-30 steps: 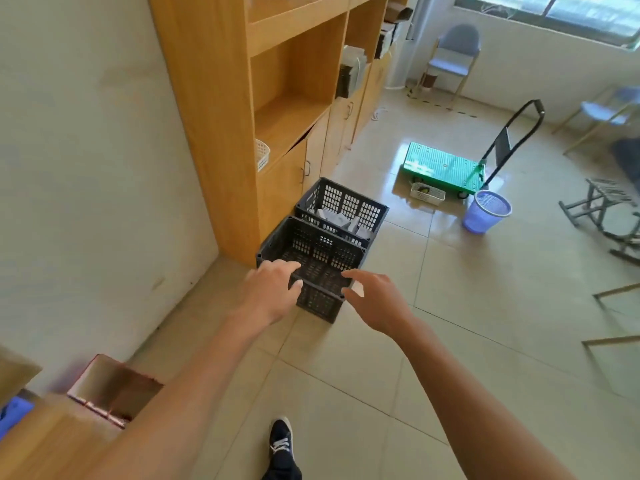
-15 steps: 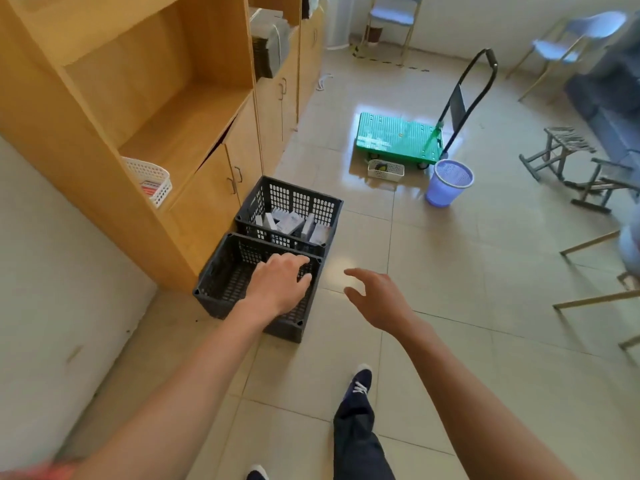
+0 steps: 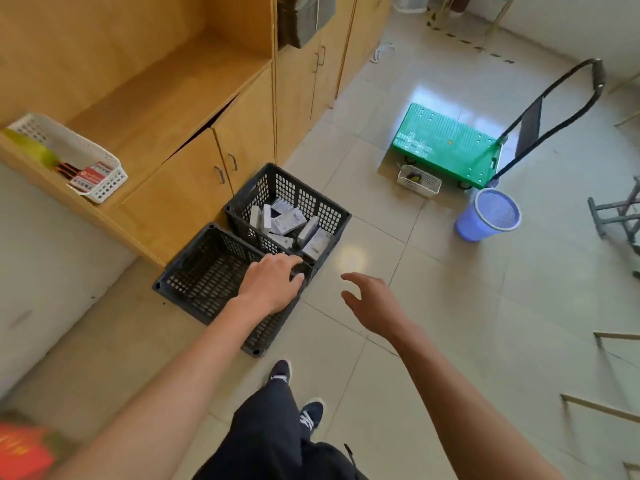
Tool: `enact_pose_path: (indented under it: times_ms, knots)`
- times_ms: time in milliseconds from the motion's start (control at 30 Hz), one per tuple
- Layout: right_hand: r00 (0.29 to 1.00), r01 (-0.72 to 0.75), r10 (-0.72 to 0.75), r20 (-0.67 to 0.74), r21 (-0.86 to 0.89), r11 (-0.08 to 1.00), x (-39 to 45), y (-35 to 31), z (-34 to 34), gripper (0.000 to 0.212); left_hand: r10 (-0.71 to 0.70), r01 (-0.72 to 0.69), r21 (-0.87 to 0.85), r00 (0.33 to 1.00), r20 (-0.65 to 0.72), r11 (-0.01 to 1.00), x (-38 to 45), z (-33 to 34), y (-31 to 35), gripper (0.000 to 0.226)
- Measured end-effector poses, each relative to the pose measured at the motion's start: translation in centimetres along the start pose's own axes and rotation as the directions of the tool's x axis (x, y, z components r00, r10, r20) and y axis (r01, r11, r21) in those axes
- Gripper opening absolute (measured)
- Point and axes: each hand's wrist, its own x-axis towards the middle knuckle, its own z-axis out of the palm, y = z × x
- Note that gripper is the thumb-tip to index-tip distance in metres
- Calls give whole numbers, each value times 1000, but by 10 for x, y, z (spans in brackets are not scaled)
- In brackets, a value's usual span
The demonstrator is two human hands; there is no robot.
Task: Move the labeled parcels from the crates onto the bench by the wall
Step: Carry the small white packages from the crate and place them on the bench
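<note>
Both hands, left and right, loose and holding nothing; reach past the near crate for the parcels in the far crate.

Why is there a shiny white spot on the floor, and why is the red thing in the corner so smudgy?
Head view: the floor tiles are glossy and mirror light as a glare spot; the red thing at the frame edge is blurred, too smeared to identify.

We see a glossy tiled floor catching a patch of light, a wooden cabinet with an open shelf along the left, a green platform trolley, a purple wastebasket beside it, and a white wall.
</note>
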Motion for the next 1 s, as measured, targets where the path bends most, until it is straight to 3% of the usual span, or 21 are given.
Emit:
enact_pose_path:
  times_ms: [567, 800, 1000]
  knots:
    - [931, 103, -46, 362, -140, 985, 323, 88, -31, 38, -362, 388, -292, 922, 141, 874, 241, 73, -49, 40]
    - [867, 120, -35, 498, -140, 983, 462, 153, 2, 39, -464, 488, -369, 871, 158, 791, 345, 140, -51, 39]
    - [787, 248, -118, 605, -136, 959, 577, 198, 55, 44, -572, 601, -375, 796, 199, 706, 422, 230, -66, 37]
